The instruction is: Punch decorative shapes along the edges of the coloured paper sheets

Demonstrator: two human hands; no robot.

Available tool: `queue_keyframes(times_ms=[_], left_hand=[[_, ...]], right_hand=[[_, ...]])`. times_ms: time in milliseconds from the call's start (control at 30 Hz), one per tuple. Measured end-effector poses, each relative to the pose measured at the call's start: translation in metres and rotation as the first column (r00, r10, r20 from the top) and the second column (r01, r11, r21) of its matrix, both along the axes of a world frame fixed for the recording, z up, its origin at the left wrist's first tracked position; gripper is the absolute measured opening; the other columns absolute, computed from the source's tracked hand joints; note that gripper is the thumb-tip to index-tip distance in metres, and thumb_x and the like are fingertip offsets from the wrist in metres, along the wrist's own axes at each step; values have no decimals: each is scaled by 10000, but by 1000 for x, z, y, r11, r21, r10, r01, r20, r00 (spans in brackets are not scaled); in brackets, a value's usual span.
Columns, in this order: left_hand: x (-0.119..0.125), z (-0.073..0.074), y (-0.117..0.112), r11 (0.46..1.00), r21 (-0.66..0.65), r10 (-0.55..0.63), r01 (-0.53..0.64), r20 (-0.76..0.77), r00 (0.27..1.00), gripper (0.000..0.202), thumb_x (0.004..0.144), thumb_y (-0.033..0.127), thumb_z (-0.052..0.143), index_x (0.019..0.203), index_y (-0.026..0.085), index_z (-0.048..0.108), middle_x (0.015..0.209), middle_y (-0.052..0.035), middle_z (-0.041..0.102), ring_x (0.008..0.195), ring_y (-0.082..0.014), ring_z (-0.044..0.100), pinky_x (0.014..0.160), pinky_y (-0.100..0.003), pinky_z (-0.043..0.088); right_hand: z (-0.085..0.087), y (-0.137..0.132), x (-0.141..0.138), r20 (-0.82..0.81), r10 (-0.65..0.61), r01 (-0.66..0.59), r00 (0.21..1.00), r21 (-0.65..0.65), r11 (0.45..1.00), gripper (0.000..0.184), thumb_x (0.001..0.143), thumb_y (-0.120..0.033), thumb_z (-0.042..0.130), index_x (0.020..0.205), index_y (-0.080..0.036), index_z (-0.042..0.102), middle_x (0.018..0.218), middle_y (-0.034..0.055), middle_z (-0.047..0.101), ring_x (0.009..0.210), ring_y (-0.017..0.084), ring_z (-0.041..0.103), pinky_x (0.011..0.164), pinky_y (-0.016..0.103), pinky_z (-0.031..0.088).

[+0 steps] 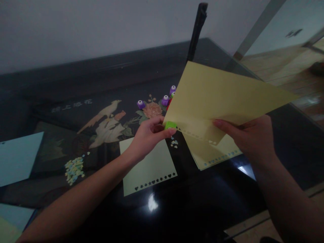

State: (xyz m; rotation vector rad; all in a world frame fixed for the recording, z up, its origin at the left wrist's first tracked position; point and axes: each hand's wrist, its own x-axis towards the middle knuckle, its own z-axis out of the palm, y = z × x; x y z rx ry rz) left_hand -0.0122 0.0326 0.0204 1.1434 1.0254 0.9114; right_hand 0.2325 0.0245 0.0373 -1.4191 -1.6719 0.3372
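My left hand (pixel 149 136) is closed around a small green paper punch (pixel 170 125), pressed onto the lower left corner of a yellow sheet of paper (pixel 217 96). My right hand (pixel 249 136) pinches the same sheet along its lower edge, where a row of punched holes runs. The sheet is held up above the dark glass table (pixel 192 199).
A pale yellow sheet with a punched border (pixel 152 172) lies under my left hand, and a stack of yellow sheets (pixel 217 157) under the right. Purple punches (pixel 165 100) stand behind. Paper confetti (pixel 74 169) and blue sheets (pixel 17 157) lie at left. A black post (pixel 196 30) rises at the back.
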Motion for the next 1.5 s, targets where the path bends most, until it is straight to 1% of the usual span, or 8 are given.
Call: queue_keyframes(times_ms=[200, 500, 667, 867, 1033, 1267, 1400, 1500], left_hand=[[0, 1, -1, 1000, 1, -20, 20, -24, 1000, 207, 692, 264, 741, 838, 147, 653, 789, -31, 688, 709, -142, 628, 706, -282, 502], [2, -5, 0, 999, 33, -9, 10, -55, 998, 197, 700, 272, 724, 835, 143, 660, 778, -36, 685, 699, -145, 629, 700, -282, 500], [1, -6, 1, 999, 11, -32, 32, -44, 999, 212, 700, 266, 734, 855, 136, 669, 817, -47, 701, 725, -154, 644, 727, -295, 515], [2, -4, 0, 998, -36, -47, 45, -47, 998, 212, 704, 260, 739, 859, 131, 673, 806, -46, 701, 707, -143, 649, 738, -297, 520], [2, -4, 2, 995, -71, -74, 71, -38, 997, 249, 687, 257, 751, 895, 145, 674, 911, -62, 723, 782, -155, 668, 797, -314, 515], [-2, -2, 5, 971, -112, -219, 209, -83, 972, 308, 683, 231, 746, 969, 144, 669, 991, -73, 725, 875, -177, 678, 856, -346, 509], [-6, -1, 7, 934, -105, -355, 341, -187, 916, 310, 691, 198, 721, 992, 150, 665, 977, -52, 725, 901, -180, 673, 883, -365, 502], [-8, 0, 7, 912, -92, -409, 399, -262, 874, 314, 698, 177, 694, 1009, 144, 661, 937, -41, 722, 872, -172, 667, 858, -348, 512]], right_hand=[[1, 1, 1, 25, -14, 13, 1000, 29, 999, 114, 650, -270, 786, 758, -254, 756, 826, 18, 766, 784, 248, 726, 742, 363, 585], [-1, 1, 3, 40, 7, -8, 999, 28, 1000, 133, 664, -274, 780, 793, -250, 758, 849, 26, 766, 807, 245, 722, 770, 367, 573], [-1, 2, 4, 54, -14, 13, 998, 9, 1000, 133, 656, -288, 787, 782, -260, 755, 841, 28, 766, 797, 255, 721, 746, 376, 578], [-1, 3, 5, 33, 12, -11, 999, -16, 1000, 143, 657, -273, 785, 793, -241, 756, 866, 41, 764, 818, 251, 721, 768, 365, 575], [1, 3, 5, 11, 16, -16, 1000, -35, 999, 149, 664, -269, 778, 805, -225, 755, 877, 40, 765, 829, 242, 721, 784, 364, 569], [-1, 5, 7, -75, 17, -26, 997, -121, 992, 172, 664, -258, 777, 826, -205, 757, 891, 57, 763, 824, 240, 722, 776, 366, 575], [-4, 5, 8, -131, 18, -37, 991, -146, 989, 199, 645, -292, 782, 833, -233, 758, 895, 35, 763, 825, 245, 721, 791, 405, 577], [-5, 5, 9, -180, 7, -38, 984, -174, 984, 214, 638, -284, 787, 845, -240, 757, 902, 31, 762, 824, 246, 721, 782, 417, 584]])
